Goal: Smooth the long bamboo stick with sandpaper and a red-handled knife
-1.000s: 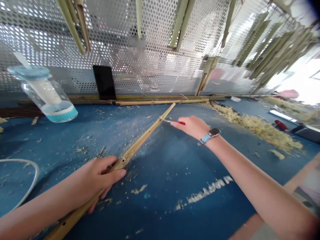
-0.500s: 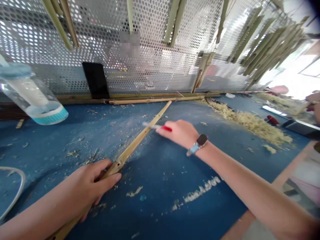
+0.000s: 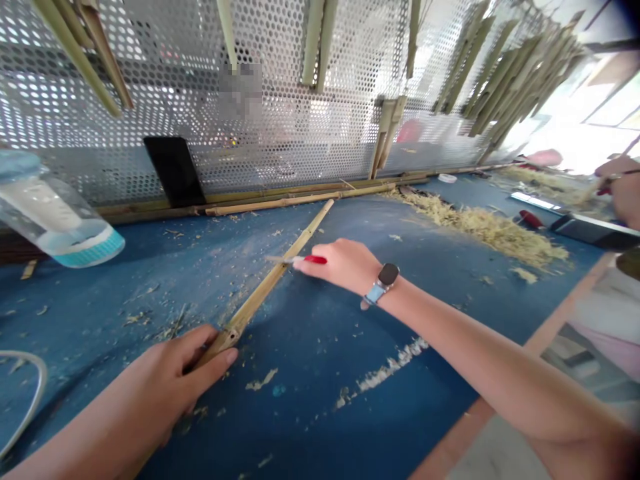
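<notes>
A long bamboo strip (image 3: 260, 293) with small dark holes slants away from me over the blue tabletop (image 3: 320, 347). My left hand (image 3: 185, 373) is wrapped round its near part, thumb on the right side. Its nearest end is hidden under my forearm. My right hand (image 3: 343, 263), with a watch (image 3: 387, 273) at the wrist, is closed on a red-handled knife (image 3: 315, 259). The thin blade lies across the strip about midway along and points left. Whether the blade touches the bamboo I cannot tell for sure.
A clear bottle (image 3: 65, 220) stands at left, near a dark phone (image 3: 175, 172) leaning on the perforated metal screen (image 3: 280, 133). Pale shavings (image 3: 490, 227) are heaped at right, near a red-handled tool (image 3: 531, 219). Another person's hand (image 3: 623, 187) shows at far right.
The view has shifted slightly, so most things sit a little further left. The knife has come a little nearer along the strip; both hands keep their hold.
</notes>
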The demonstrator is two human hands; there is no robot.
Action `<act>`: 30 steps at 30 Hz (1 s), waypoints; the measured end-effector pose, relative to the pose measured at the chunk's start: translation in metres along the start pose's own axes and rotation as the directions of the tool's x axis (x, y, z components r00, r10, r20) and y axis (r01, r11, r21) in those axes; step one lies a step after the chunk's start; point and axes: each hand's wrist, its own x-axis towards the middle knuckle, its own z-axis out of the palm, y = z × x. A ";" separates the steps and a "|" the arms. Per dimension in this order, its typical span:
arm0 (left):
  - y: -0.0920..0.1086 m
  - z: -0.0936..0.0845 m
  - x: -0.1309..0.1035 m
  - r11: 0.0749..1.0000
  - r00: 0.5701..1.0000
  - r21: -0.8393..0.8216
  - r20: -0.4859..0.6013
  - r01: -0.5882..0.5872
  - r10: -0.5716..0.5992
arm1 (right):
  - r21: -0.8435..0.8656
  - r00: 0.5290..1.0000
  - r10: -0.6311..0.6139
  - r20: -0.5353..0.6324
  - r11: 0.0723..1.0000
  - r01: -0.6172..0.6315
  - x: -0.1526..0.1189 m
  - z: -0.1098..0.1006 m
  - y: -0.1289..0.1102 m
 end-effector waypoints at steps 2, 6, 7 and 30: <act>0.002 0.001 -0.002 1.000 1.000 0.020 -0.004 -0.023 0.023 | -0.043 0.989 0.144 -0.025 0.989 -0.145 0.003 -0.004 0.009; 0.009 0.001 -0.009 0.998 0.997 0.033 -0.048 -0.057 0.058 | -0.072 0.971 0.228 -0.072 0.970 -0.233 0.008 -0.013 0.026; 0.010 0.001 -0.010 0.997 0.996 0.037 -0.056 -0.061 0.063 | -0.069 0.976 0.197 -0.093 0.977 -0.204 0.008 -0.014 0.026; 0.002 -0.047 -0.005 0.945 0.966 -0.280 0.239 0.167 -0.099 | 0.009 0.974 -0.210 0.083 0.978 0.210 -0.035 0.019 -0.080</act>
